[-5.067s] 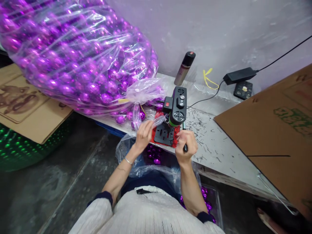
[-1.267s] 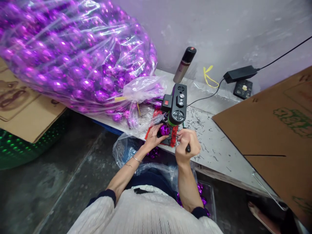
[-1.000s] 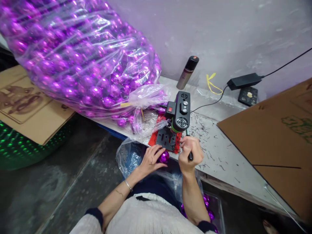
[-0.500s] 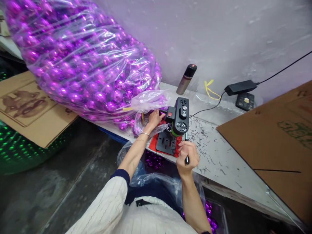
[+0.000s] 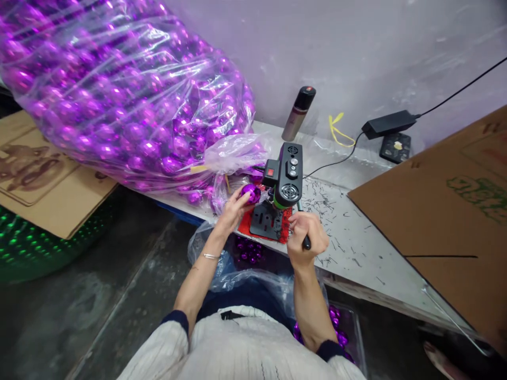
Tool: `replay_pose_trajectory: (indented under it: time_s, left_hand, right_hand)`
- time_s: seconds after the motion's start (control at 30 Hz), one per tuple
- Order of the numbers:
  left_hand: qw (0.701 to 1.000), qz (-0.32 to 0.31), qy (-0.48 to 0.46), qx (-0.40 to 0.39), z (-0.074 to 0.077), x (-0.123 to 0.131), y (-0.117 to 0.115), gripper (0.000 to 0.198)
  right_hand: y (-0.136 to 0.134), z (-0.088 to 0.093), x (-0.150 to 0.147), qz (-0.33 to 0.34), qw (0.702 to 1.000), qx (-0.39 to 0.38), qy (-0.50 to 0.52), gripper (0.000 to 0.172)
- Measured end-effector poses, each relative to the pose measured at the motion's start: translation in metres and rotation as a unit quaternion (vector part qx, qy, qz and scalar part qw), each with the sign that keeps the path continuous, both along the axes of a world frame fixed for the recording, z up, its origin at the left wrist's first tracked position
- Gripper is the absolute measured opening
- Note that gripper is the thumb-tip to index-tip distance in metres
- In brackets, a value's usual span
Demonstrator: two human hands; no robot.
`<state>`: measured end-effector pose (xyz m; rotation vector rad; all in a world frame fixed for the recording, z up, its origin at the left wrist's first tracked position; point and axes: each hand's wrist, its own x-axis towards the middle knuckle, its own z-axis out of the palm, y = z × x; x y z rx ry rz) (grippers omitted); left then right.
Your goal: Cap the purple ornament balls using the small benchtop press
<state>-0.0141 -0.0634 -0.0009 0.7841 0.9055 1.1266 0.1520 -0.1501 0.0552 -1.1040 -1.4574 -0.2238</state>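
Note:
Between the fingers of my left hand [image 5: 233, 210] is a shiny purple ball [image 5: 251, 194], held just left of a small black bench machine [image 5: 291, 177]. My right hand [image 5: 308, 236] is wrapped around the machine's black-ended lever handle [image 5: 306, 243] on its right side. The machine's slotted black base plate [image 5: 266, 220] rests on a red mat [image 5: 246, 224] at the bench edge. Beside my left hand lies the mouth of a big clear bag [image 5: 233, 155] packed with purple balls. More purple balls [image 5: 249, 250] sit below the bench edge in clear plastic.
A spray can [image 5: 299, 113] stands behind the machine. Small dark wire-like bits [image 5: 330, 211] litter the bench [image 5: 366, 253]. A power adapter [image 5: 390, 124] with its cord lies at the back. Cardboard [image 5: 443, 211] leans at right; another cardboard piece [image 5: 59, 174] lies over green shiny items at left.
My left hand has come out of the bag opening toward me with a purple ball in its fingers. My right hand stays on the lever handle. The view has shifted slightly.

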Motion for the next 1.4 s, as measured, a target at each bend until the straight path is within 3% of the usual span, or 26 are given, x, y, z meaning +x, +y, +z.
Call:
replay_pose_trajectory:
  time_s: [0.13, 0.3, 0.5, 0.8, 0.93, 1.2, 1.4]
  left_hand:
    - [1.000, 0.007, 0.014, -0.012, -0.025, 0.010, -0.039, 0.062]
    - [0.977, 0.019, 0.179, 0.119, -0.049, 0.029, -0.042, 0.060]
    - [0.897, 0.015, 0.390, 0.207, -0.055, 0.032, -0.042, 0.052]
    - [0.842, -0.006, 0.434, 0.322, -0.068, 0.037, -0.045, 0.061]
    - [0.843, -0.019, 0.414, 0.341, -0.067, 0.037, -0.041, 0.060]
    - [0.876, 0.004, 0.381, 0.295, -0.076, 0.045, -0.037, 0.063]
    - [0.882, 0.004, 0.369, 0.294, -0.082, 0.044, -0.038, 0.064]
  right_hand:
    - [0.007, 0.010, 0.004, -0.008, 1.000, 0.009, -0.013, 0.025]
    - [0.007, 0.012, 0.006, -0.009, 1.000, 0.008, -0.027, 0.023]
    - [0.005, 0.007, 0.006, -0.010, 0.999, 0.007, -0.037, 0.024]
    - [0.001, 0.010, 0.004, -0.010, 0.999, 0.005, -0.036, 0.024]
    - [0.000, 0.007, 0.005, -0.013, 0.999, 0.001, -0.049, 0.024]
    - [-0.004, 0.005, 0.005, -0.007, 0.999, -0.004, -0.052, 0.022]
    - [-0.006, -0.021, 0.002, -0.013, 0.999, 0.007, -0.043, 0.021]
